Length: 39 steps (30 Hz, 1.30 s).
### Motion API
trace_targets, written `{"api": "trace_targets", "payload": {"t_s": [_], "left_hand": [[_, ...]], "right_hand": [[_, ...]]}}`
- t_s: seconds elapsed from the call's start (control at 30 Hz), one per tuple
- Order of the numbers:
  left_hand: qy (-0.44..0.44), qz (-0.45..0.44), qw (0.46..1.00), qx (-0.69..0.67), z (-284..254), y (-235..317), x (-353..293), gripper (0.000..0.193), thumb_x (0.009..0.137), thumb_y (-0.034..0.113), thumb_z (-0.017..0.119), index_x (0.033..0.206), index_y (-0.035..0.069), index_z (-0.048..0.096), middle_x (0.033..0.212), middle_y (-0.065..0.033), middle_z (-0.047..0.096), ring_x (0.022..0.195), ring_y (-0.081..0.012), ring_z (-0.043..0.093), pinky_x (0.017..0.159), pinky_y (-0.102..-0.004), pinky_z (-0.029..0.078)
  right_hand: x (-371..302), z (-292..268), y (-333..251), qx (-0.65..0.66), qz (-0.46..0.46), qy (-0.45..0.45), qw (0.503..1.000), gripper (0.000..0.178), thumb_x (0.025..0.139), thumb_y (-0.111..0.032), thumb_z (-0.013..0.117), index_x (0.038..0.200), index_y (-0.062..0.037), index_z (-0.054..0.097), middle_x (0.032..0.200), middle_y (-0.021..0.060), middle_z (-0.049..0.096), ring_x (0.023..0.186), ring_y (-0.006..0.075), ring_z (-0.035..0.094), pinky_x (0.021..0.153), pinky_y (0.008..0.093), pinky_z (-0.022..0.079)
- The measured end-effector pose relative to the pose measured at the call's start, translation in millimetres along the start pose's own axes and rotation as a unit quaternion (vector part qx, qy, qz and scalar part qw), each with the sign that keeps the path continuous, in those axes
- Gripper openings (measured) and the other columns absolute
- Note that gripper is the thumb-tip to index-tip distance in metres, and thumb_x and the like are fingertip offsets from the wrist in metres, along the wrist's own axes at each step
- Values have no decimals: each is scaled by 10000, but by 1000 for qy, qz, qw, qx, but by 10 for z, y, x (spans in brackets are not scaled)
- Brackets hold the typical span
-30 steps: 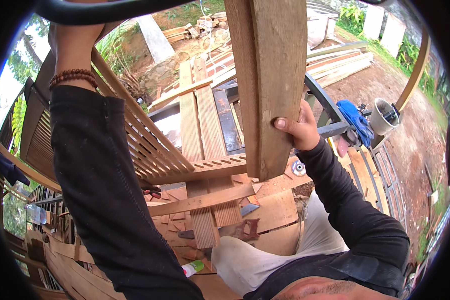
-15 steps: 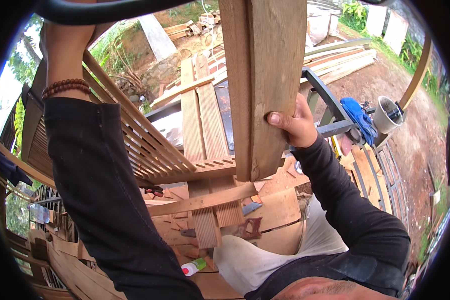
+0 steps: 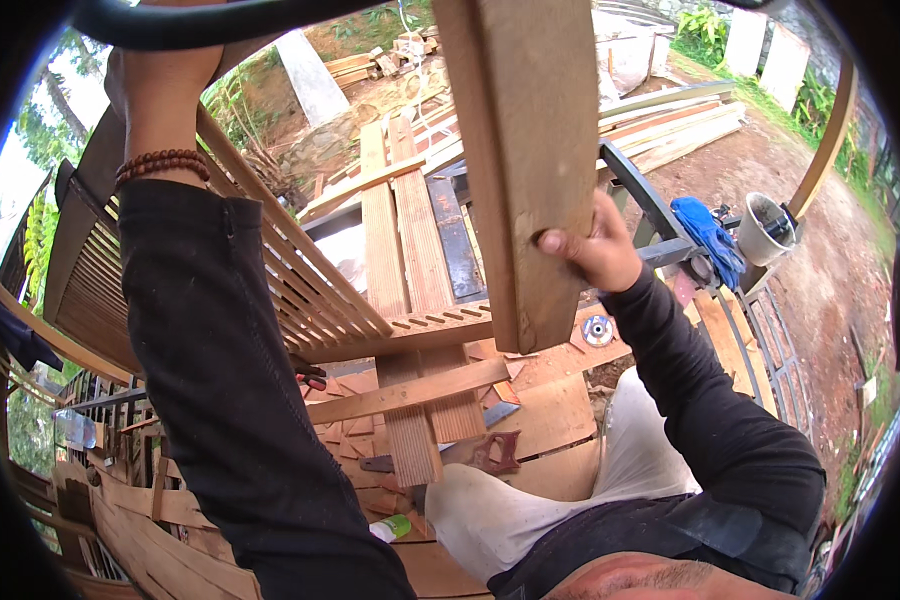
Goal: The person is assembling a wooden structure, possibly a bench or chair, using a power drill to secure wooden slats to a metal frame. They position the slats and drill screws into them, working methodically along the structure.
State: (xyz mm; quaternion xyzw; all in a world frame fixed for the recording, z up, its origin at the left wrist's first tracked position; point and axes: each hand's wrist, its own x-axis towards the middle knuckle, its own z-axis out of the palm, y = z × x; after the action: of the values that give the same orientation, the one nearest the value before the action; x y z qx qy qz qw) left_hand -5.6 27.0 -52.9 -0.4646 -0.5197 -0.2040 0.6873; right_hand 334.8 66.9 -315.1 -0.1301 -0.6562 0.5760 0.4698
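A thick wooden beam (image 3: pixel 540 180) rises from chest height past the top of the view, its lower end pointing at me. My right hand (image 3: pixel 605 248) grips its right edge near that lower end, thumb on the near face and fingers behind it. Raised at the upper left is my left hand (image 3: pixel 167 85), with a beaded bracelet (image 3: pixel 162 168) at the wrist; its fingers are hidden by a dark bar at the top. Below it stands a slatted wooden panel (image 3: pixel 285 265), joined to a slotted rail (image 3: pixel 435 330).
Two ribbed planks (image 3: pixel 395 250) run away from me under the rail, with a loose strip (image 3: pixel 410 392) across them. A handsaw (image 3: pixel 495 453), a grinding disc (image 3: pixel 597 330) and wood scraps lie below. At right are a blue glove (image 3: pixel 708 240) and a bucket (image 3: pixel 765 230).
The beam's lower end has shifted slightly right, along with my right hand. My left arm appears a little farther right, and the grinding disc shows more fully.
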Motion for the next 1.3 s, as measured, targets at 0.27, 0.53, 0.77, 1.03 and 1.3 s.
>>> {"api": "trace_targets", "payload": {"t_s": [0.27, 0.53, 0.77, 1.03, 1.3], "left_hand": [[-105, -112, 973, -171, 36, 86, 159, 707, 975, 652, 407, 1193, 56, 719, 1200, -270, 687, 1190, -458, 623, 1013, -499, 471], [-145, -205, 952, -177, -94, -185, 256, 686, 968, 642, 408, 1241, 74, 679, 1187, -275, 688, 1187, -460, 616, 1020, -486, 453], [-154, -189, 956, -163, -88, -165, 249, 665, 999, 617, 382, 1253, 73, 668, 1184, -274, 686, 1167, -472, 618, 1009, -488, 463], [-99, -147, 968, -178, -130, -46, 185, 695, 984, 628, 391, 1169, 31, 696, 1182, -279, 684, 1151, -459, 633, 993, -489, 471], [-99, -138, 966, -196, -452, 234, 243, 591, 1050, 273, 332, 767, -103, 688, 774, -295, 704, 672, -406, 726, 578, -481, 601]], "right_hand": [[-88, 84, 122, -62, -40, 9, 997, 700, 859, -162, 843, 1435, 33, 496, 1283, 109, 661, 1188, 159, 600, 1033, 335, 475], [86, 178, 68, -29, -58, -2, 998, 710, 857, -158, 841, 1443, 37, 491, 1284, 112, 667, 1170, 165, 618, 1017, 332, 488], [164, 172, 13, -43, -75, -6, 996, 715, 854, -161, 843, 1448, 34, 497, 1268, 109, 682, 1169, 164, 623, 1023, 331, 488], [161, 155, 37, -24, -63, -3, 998, 706, 864, -166, 835, 1449, 34, 495, 1277, 109, 681, 1161, 164, 624, 1023, 334, 489], [178, 237, 71, -12, -59, 5, 998, 662, 867, -167, 835, 1412, 33, 518, 1266, 105, 683, 1158, 161, 626, 1009, 329, 496]]}}
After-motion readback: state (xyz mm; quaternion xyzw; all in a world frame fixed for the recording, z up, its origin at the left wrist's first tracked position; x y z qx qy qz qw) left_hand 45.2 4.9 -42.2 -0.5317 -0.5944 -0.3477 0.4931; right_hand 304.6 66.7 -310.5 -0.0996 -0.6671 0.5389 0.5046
